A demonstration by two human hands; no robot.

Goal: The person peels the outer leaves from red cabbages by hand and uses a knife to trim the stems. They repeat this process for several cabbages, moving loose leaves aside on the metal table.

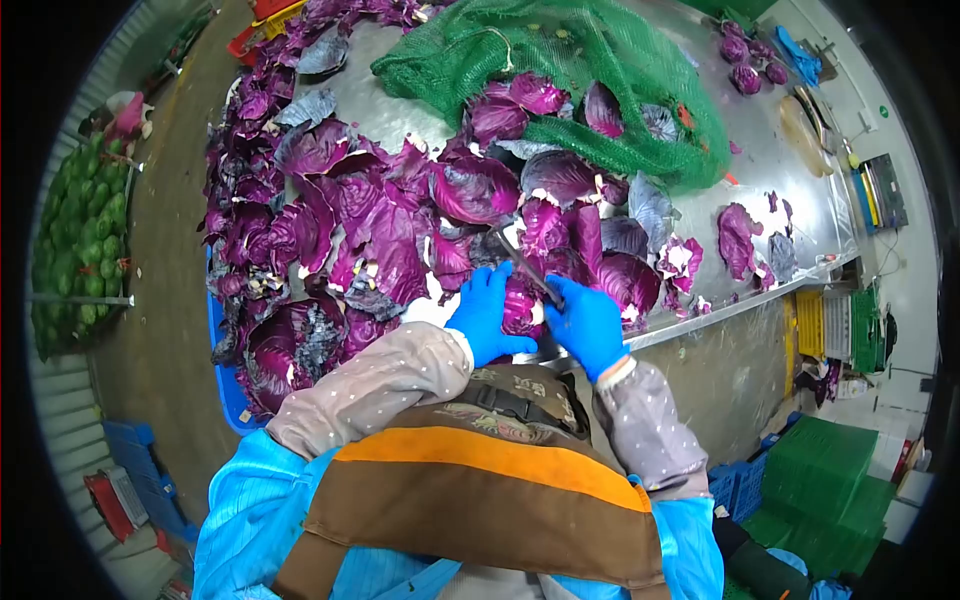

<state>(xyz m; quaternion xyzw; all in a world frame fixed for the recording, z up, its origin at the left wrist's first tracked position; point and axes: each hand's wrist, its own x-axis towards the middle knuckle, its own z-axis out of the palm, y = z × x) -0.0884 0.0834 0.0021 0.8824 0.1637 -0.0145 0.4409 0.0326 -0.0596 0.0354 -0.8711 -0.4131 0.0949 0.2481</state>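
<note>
My left hand (pixel 481 318), in a blue glove, holds a red cabbage (pixel 522 308) at the table's near edge, fingers along its far left side and thumb on the near side. My right hand (pixel 586 325), also gloved in blue, is closed round a knife (pixel 530 265). The blade slants up and left over the cabbage, its tip near loose leaves; the handle is mostly hidden in my fist. Purple outer leaves (pixel 390 235) heap up around both hands and cover much of the metal table (pixel 800 215).
A green mesh net (pixel 640 60) lies across the far side of the table. Several whole red cabbages (pixel 745 78) sit at the far right. A blue bin (pixel 232 400) stands at the left edge under leaves. Green crates (pixel 820 460) are stacked at the lower right.
</note>
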